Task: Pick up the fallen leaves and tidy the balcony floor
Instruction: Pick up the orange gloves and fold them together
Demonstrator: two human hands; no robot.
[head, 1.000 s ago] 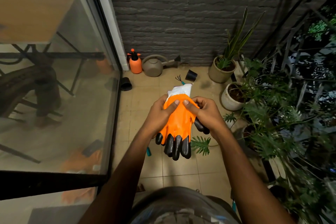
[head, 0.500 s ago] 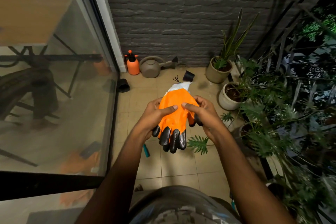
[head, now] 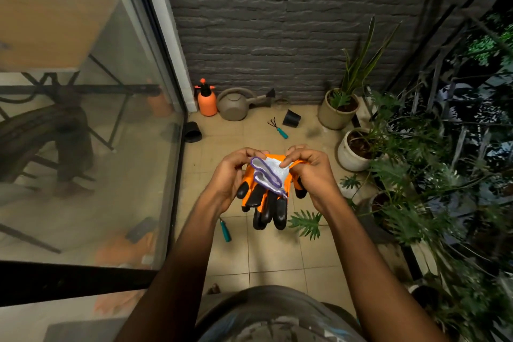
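**Leaf** (head: 305, 223): green and frond-shaped, low over the floor (head: 277, 255) on the right, beside the pots. We cannot tell whether it has fallen or hangs from a plant.

**Gloves** (head: 265, 203): one pair, orange with black fingers, held in the air up and left of the leaf. The long axis runs top to bottom in our view. The white cuffs (head: 270, 175) are uppermost and the fingers hang down.

**Left hand** (head: 227, 175): pinches the left cuff edge in a narrow grip closed on cloth.

**Right hand** (head: 311, 172): pinches the right cuff edge in the same way.

**Judgement:** we take gloving up to be the step in hand, with no leaf gathered yet. It turns on the cuff mouth, which lies between our two thumbs and equally near both. The leaf lies nearer our right hand.

**Beyond:** rake (head: 277, 128) on the tiles. Sprayer (head: 206, 100) and can (head: 236, 104) stand against the wall.
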